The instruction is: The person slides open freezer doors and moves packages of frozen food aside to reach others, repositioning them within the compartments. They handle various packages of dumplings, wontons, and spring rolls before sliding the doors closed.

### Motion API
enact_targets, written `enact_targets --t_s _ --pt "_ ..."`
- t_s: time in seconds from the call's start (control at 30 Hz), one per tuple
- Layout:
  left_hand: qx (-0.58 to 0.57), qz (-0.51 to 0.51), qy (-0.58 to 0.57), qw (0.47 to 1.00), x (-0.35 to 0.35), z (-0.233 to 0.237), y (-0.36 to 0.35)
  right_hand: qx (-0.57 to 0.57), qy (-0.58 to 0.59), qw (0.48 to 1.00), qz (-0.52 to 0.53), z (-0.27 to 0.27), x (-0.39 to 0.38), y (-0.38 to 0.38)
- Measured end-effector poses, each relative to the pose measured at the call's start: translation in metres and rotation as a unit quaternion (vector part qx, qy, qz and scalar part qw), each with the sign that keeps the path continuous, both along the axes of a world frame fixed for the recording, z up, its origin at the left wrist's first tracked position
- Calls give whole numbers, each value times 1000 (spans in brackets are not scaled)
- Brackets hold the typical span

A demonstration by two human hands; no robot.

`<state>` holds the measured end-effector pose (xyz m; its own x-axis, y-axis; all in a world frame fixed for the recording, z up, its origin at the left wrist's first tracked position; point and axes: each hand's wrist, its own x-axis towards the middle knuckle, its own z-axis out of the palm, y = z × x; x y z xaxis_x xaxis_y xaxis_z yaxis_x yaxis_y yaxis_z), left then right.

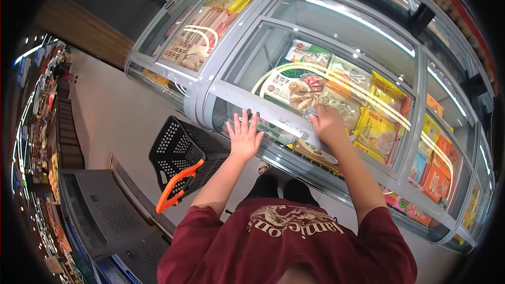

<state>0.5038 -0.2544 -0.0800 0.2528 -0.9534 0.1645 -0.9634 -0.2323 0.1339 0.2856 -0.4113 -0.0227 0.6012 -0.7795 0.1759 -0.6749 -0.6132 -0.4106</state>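
My right hand (327,125) is closed around the small grey handle (311,110) on the front frame of a glass freezer lid (252,58). Fingers spread, my left hand (245,138) is held at the freezer's front edge, with nothing in it. Under the glass lie a white dumpling bag (284,88) with a bowl pictured on it, and several yellow packets (374,129) to its right. A black perforated shopping basket (176,144) with an orange handle (179,185) stands to the left of my left forearm, partly hidden behind it.
The chest freezer (202,92) curves across in front of me, with more lidded sections of frozen packs to either side. A grey cabinet (108,205) stands at the lower left. Stocked shelves (39,142) line the far left, beyond the pale floor (100,94).
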Motion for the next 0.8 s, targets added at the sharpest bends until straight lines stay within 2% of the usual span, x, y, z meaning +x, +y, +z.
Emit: enact_targets --t_s 0.1,0.2,0.3,0.37,0.43,0.5,0.57,0.67,0.7,0.8 --pt "-27 56 -18 998 8 5 62 10 24 1000 -13 -4 2 -2" --pt "-5 187 -36 982 42 20 140 17 53 998 -33 -1 5 2" --pt "36 358 -62 931 95 30 227 21 90 994 -53 10 7 7" --pt "75 418 -82 902 126 32 288 36 155 985 -74 15 12 6" --pt "188 449 171 857 154 41 339 -24 226 969 -97 22 19 13" --pt "147 377 223 887 172 29 384 -83 267 950 -142 15 30 21" --pt "247 340 229 878 196 25 404 -140 283 925 -209 -2 44 33" --pt "160 222 271 923 212 12 401 -110 138 978 -114 8 129 105" --pt "148 218 304 916 215 6 400 -29 88 995 -38 9 163 137" --pt "133 214 379 891 222 0 398 110 2 972 210 -30 256 235"
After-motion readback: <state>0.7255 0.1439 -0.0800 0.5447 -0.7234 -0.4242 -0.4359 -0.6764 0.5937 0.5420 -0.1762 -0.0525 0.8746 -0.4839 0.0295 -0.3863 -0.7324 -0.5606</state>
